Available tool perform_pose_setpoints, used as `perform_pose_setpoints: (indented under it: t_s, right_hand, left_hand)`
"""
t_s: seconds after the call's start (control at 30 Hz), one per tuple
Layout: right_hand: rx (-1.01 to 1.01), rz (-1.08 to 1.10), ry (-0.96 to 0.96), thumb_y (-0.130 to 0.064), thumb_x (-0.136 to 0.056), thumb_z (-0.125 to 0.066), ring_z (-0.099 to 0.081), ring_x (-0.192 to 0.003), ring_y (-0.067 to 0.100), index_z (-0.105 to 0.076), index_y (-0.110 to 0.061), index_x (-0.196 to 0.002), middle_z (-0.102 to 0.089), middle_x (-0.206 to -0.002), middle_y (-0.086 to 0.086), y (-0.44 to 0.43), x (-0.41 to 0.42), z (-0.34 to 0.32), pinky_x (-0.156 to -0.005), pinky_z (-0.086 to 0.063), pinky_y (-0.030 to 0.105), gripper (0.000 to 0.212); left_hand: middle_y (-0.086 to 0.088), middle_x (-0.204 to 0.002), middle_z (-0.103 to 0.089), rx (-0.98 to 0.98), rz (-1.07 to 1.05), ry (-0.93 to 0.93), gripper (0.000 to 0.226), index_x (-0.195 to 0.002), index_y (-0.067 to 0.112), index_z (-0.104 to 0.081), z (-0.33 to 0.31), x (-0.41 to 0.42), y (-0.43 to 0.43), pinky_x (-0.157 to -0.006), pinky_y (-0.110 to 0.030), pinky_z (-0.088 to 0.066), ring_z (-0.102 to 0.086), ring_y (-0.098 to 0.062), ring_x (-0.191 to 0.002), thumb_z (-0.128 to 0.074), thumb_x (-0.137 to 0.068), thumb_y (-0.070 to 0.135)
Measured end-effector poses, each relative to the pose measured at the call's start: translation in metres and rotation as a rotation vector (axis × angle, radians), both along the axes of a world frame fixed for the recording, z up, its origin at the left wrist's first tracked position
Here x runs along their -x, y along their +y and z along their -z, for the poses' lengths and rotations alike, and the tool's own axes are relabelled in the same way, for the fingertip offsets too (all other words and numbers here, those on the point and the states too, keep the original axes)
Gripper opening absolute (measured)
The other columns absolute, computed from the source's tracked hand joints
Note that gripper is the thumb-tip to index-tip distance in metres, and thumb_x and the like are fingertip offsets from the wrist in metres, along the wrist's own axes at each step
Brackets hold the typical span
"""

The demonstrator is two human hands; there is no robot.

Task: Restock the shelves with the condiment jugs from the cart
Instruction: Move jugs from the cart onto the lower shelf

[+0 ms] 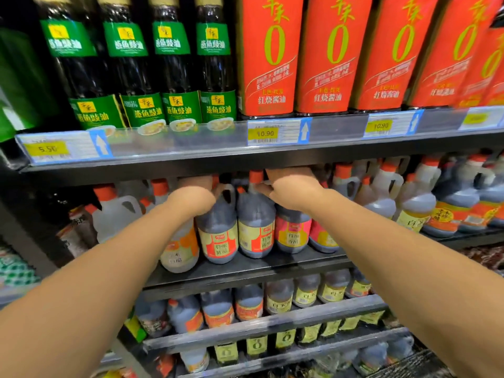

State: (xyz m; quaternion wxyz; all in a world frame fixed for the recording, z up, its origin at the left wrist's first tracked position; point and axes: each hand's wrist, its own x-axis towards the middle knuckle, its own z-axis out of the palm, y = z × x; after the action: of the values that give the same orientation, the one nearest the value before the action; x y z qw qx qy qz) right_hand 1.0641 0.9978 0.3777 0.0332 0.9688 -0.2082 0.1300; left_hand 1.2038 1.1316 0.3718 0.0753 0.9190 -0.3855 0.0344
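Location: both arms reached into the middle shelf (245, 264), just beneath the upper shelf edge (191, 159).
Left hand (191, 199): sat over the tops of the pale jug (180, 249) and the left dark jug (218, 233). Its fingers ran into shadow, so I could not tell whether they were spread or curled.
Right hand (293, 190): was above the pink-label jug (291, 233), with the thumb beside the neck of the centre dark jug (256, 222), under its orange cap. The fingers were hidden, so the grip could not be determined.
Task jugs: stood upright at the shelf front, side by side and touching.
Obstruction: the upper shelf edge hung low over the caps and hid both sets of fingers. Neighbouring jugs crowded either side.
Left of the arms: a clear jug (114, 214), set further back.
Right of the arms: more handled jugs (417, 203) with orange caps.
Above: green-label bottles (174, 72), red-label containers (272, 55) and price tags (263, 133).
Below: smaller jugs (248, 304) on the lower shelves.
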Motion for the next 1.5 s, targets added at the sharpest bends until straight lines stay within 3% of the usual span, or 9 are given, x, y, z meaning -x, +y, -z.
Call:
perform_pose_setpoints:
  t_s: [0.2, 0.33, 0.57, 0.87, 1.0, 1.13, 1.27, 1.4, 1.5]
  right_hand:
    - [-0.089, -0.057, 0.119, -0.036, -0.104, -0.038, -0.046, -0.126, 0.037, -0.035, -0.016, -0.144, -0.041, -0.147, 0.015, -0.004, -0.009, -0.004, -0.094, -0.039, 0.038, 0.044]
    - [-0.107, -0.072, 0.136, -0.025, -0.103, -0.043, -0.055, -0.111, 0.036, -0.045, -0.012, -0.131, -0.055, -0.129, 0.015, -0.008, -0.013, 0.003, -0.084, -0.043, 0.035, 0.031]
    - [-0.080, -0.102, -0.001, -0.032, -0.100, -0.047, -0.060, -0.093, 0.037, -0.052, -0.013, -0.124, -0.063, -0.113, 0.014, -0.009, -0.012, 0.011, -0.073, -0.049, 0.036, 0.030]
    - [0.022, -0.104, -0.198, -0.044, -0.093, -0.053, -0.060, -0.091, 0.035, -0.051, -0.015, -0.126, -0.066, -0.098, 0.013, -0.012, 0.032, 0.015, -0.065, -0.041, 0.035, 0.044]
    - [0.110, -0.046, -0.286, -0.040, -0.088, -0.064, -0.058, -0.075, 0.037, -0.046, -0.016, -0.080, -0.059, -0.076, 0.015, -0.034, 0.075, 0.025, -0.063, -0.036, 0.038, 0.031]
    - [0.192, 0.056, -0.296, -0.029, -0.082, -0.069, -0.054, -0.078, 0.037, -0.053, -0.008, -0.090, -0.054, -0.081, 0.014, -0.065, 0.111, 0.034, -0.066, -0.041, 0.042, 0.028]
    - [0.201, 0.083, -0.348, -0.028, -0.084, -0.066, -0.050, -0.086, 0.036, -0.052, -0.002, -0.103, -0.054, -0.092, 0.016, -0.089, 0.132, 0.030, -0.074, -0.042, 0.043, 0.035]
    - [0.092, 0.163, -0.263, -0.040, -0.090, -0.061, -0.054, -0.087, 0.038, -0.041, -0.010, -0.086, -0.057, -0.089, 0.017, -0.108, 0.140, 0.019, -0.070, -0.033, 0.039, 0.036]
    - [0.106, 0.209, -0.114, -0.049, -0.093, -0.054, -0.059, -0.090, 0.034, -0.032, -0.018, -0.073, -0.055, -0.081, 0.010, -0.116, 0.138, 0.010, -0.070, -0.029, 0.036, 0.042]
  left_hand:
    - [-0.023, -0.135, -0.049, 0.064, -0.012, 0.043, 0.047, -0.134, 0.004, -0.048, -0.004, -0.003, 0.001, -0.094, -0.036, -0.036, -0.049, -0.036, -0.119, -0.048, -0.099, 0.036]
    - [-0.024, -0.125, -0.052, 0.012, -0.027, 0.056, 0.043, -0.127, 0.002, -0.049, -0.008, 0.001, 0.004, -0.083, -0.035, -0.037, -0.053, -0.035, -0.110, -0.047, -0.100, 0.036]
    - [-0.019, -0.132, -0.051, -0.073, -0.039, 0.064, 0.043, -0.133, 0.002, -0.046, -0.006, -0.002, 0.007, -0.094, -0.036, -0.039, -0.051, -0.036, -0.116, -0.044, -0.102, 0.030]
    - [-0.008, -0.065, -0.054, 0.132, 0.155, -0.118, 0.037, -0.117, 0.008, -0.051, 0.004, 0.025, 0.023, -0.057, -0.032, -0.037, -0.052, -0.030, -0.066, -0.045, -0.098, 0.040]
    - [-0.011, -0.098, -0.064, 0.110, 0.234, -0.305, 0.043, -0.130, 0.015, -0.050, 0.010, 0.047, 0.020, -0.064, -0.035, -0.041, -0.062, -0.034, -0.092, -0.046, -0.096, 0.040]
    - [-0.006, -0.101, -0.065, 0.133, 0.462, -0.435, 0.040, -0.122, 0.016, -0.055, 0.022, 0.069, 0.001, -0.059, -0.038, -0.049, -0.066, -0.032, -0.087, -0.058, -0.088, 0.038]
    - [-0.004, -0.125, -0.061, 0.066, 0.471, -0.418, 0.047, -0.132, 0.021, -0.047, 0.014, 0.089, -0.034, -0.083, -0.042, -0.052, -0.061, -0.031, -0.107, -0.045, -0.091, 0.044]
    - [-0.010, -0.114, -0.062, 0.029, 0.411, -0.279, 0.028, -0.115, 0.017, -0.050, 0.001, 0.107, -0.071, -0.072, -0.034, -0.041, -0.059, -0.033, -0.105, -0.041, -0.098, 0.037]
    - [-0.017, -0.121, -0.060, -0.091, 0.374, -0.210, 0.028, -0.120, 0.010, -0.051, -0.009, 0.111, -0.094, -0.080, -0.035, -0.043, -0.058, -0.035, -0.108, -0.041, -0.099, 0.025]
